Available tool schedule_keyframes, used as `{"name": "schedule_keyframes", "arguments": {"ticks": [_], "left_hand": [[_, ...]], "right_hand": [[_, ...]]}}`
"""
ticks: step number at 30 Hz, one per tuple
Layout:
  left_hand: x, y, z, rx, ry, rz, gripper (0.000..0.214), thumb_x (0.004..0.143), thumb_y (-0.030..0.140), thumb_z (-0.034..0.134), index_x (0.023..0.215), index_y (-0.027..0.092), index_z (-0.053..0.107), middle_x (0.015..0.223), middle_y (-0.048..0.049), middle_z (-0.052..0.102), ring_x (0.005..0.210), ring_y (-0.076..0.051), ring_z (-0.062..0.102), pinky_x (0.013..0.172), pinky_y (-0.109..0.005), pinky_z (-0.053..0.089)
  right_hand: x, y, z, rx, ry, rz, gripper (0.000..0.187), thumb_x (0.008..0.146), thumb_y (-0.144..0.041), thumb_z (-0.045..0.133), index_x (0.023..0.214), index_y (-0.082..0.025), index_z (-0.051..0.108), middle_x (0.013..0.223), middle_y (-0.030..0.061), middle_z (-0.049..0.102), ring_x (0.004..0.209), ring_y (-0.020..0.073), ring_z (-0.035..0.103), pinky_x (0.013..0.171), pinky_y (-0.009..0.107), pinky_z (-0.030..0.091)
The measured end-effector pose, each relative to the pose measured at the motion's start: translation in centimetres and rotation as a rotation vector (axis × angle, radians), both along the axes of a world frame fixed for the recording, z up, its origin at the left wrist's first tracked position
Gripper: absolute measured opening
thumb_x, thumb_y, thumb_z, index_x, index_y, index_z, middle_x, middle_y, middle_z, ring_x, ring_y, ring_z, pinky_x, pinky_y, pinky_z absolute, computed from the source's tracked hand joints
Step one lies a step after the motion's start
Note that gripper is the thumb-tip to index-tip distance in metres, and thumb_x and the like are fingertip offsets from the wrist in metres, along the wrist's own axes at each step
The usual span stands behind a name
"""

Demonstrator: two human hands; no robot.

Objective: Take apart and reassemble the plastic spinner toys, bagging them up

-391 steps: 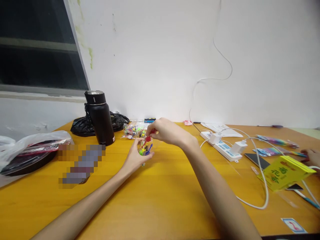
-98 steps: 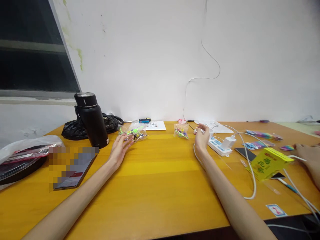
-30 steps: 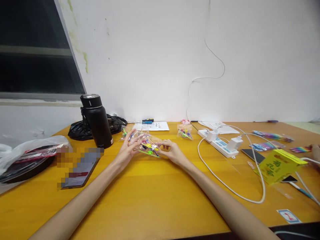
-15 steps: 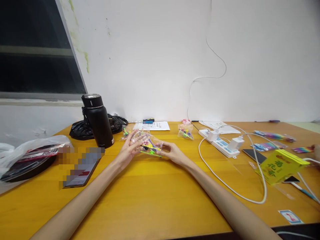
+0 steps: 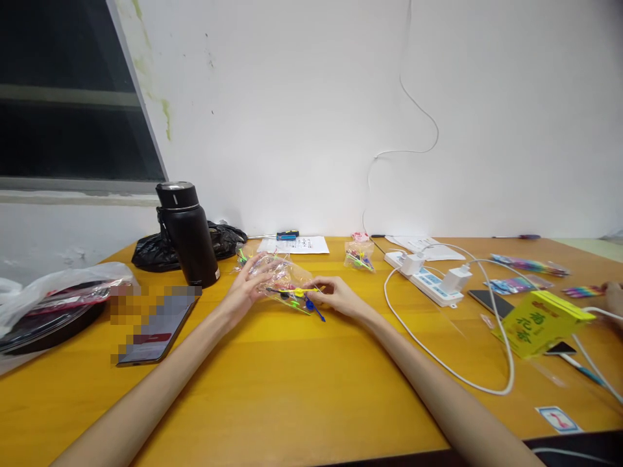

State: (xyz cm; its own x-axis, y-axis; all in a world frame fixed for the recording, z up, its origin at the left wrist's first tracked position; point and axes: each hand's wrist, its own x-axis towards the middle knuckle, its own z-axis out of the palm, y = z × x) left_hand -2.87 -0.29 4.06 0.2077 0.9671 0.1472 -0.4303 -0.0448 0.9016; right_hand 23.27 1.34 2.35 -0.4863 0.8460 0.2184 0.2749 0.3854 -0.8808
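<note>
My left hand (image 5: 246,288) is closed round a crinkled clear plastic bag (image 5: 280,272) a little above the table. Small coloured plastic pieces, red, green and black among them, show at the bag's near end. My right hand (image 5: 335,296) pinches small plastic pieces at that end. Between its fingertips and the bag is a yellow piece (image 5: 298,293). A blue piece with an arrow-like tip (image 5: 317,311) points down toward me beneath the fingers. Whether these two pieces are joined, or fully outside the bag, I cannot tell.
Similar filled bags lie behind my left hand (image 5: 242,254) and farther right (image 5: 360,257). A black flask (image 5: 187,240) and a phone (image 5: 158,331) stand and lie left. Right are a power strip (image 5: 431,285), looping white cable, yellow box (image 5: 540,324) and another person's hand (image 5: 614,299).
My right hand has shifted slightly, and the blue piece now sticks out below its fingers. The green piece has tilted downward at the right. My left hand stays on the bag.
</note>
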Motion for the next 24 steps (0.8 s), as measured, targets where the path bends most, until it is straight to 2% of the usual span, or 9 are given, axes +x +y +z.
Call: {"name": "schedule_keyframes", "arguments": {"ticks": [3,7,12,17,20,22,24], "left_hand": [[-0.4,0.2,0.3,0.015,-0.015,0.026,0.066,0.081,0.02,0.076,0.141,0.031,0.049,0.148,-0.0103,0.056,0.132,-0.028,0.058,0.092,-0.041,0.06],[-0.9,0.4,0.7,0.015,-0.013,0.051,0.06,0.082,0.02,0.074,0.137,0.029,0.051,0.148,-0.0095,0.057,0.14,-0.029,0.049,0.088,-0.045,0.062],[-1.4,0.4,1.7,0.029,-0.003,0.101,0.054,0.081,0.022,0.073,0.133,0.025,0.057,0.143,-0.0099,0.061,0.13,-0.029,0.058,0.084,-0.037,0.063],[-2.5,0.3,2.9,0.04,-0.056,0.158,0.052,0.081,0.02,0.071,0.131,0.023,0.059,0.145,-0.0103,0.059,0.121,-0.032,0.065,0.092,-0.047,0.06],[-3.1,0.3,3.4,0.045,-0.112,0.212,0.046,0.081,0.019,0.07,0.126,0.024,0.061,0.145,-0.0087,0.059,0.121,-0.033,0.065,0.093,-0.048,0.06],[-3.3,0.2,3.5,0.036,-0.159,0.237,0.04,0.082,0.017,0.069,0.121,0.024,0.063,0.146,-0.0081,0.059,0.122,-0.033,0.065,0.094,-0.046,0.06],[-3.1,0.0,3.5,0.013,-0.195,0.23,0.038,0.082,0.015,0.068,0.118,0.023,0.065,0.146,-0.0073,0.058,0.122,-0.032,0.065,0.094,-0.043,0.06]], "right_hand": [[0.5,0.5,-0.3,-0.033,-0.014,-0.039,0.035,0.085,-0.045,0.068,0.104,-0.015,0.074,0.084,0.0037,0.073,0.064,0.0132,0.057,0.057,0.023,0.04],[1.0,0.9,-0.5,-0.006,-0.043,-0.097,0.027,0.084,-0.039,0.066,0.095,-0.015,0.072,0.083,0.0028,0.071,0.069,0.0143,0.058,0.059,0.024,0.04],[1.3,1.3,-0.8,0.02,-0.078,-0.121,0.023,0.087,-0.038,0.06,0.086,-0.016,0.068,0.08,0.001,0.067,0.07,0.0144,0.057,0.065,0.025,0.042],[1.4,1.8,-1.5,0.12,-0.139,-0.142,0.026,0.088,-0.039,0.061,0.078,-0.016,0.068,0.087,0.0027,0.064,0.075,0.015,0.056,0.069,0.026,0.042],[1.3,1.6,-1.4,0.15,-0.176,-0.119,0.026,0.087,-0.04,0.064,0.078,-0.016,0.068,0.091,0.0032,0.063,0.076,0.015,0.055,0.071,0.027,0.042],[1.2,1.3,-1.1,0.175,-0.19,-0.115,0.024,0.088,-0.04,0.065,0.079,-0.018,0.068,0.098,0.0046,0.064,0.086,0.0178,0.059,0.081,0.03,0.045],[0.9,0.9,-0.7,0.204,-0.182,-0.126,0.024,0.089,-0.041,0.065,0.081,-0.019,0.069,0.11,0.007,0.063,0.105,0.0223,0.059,0.097,0.037,0.043]]}}
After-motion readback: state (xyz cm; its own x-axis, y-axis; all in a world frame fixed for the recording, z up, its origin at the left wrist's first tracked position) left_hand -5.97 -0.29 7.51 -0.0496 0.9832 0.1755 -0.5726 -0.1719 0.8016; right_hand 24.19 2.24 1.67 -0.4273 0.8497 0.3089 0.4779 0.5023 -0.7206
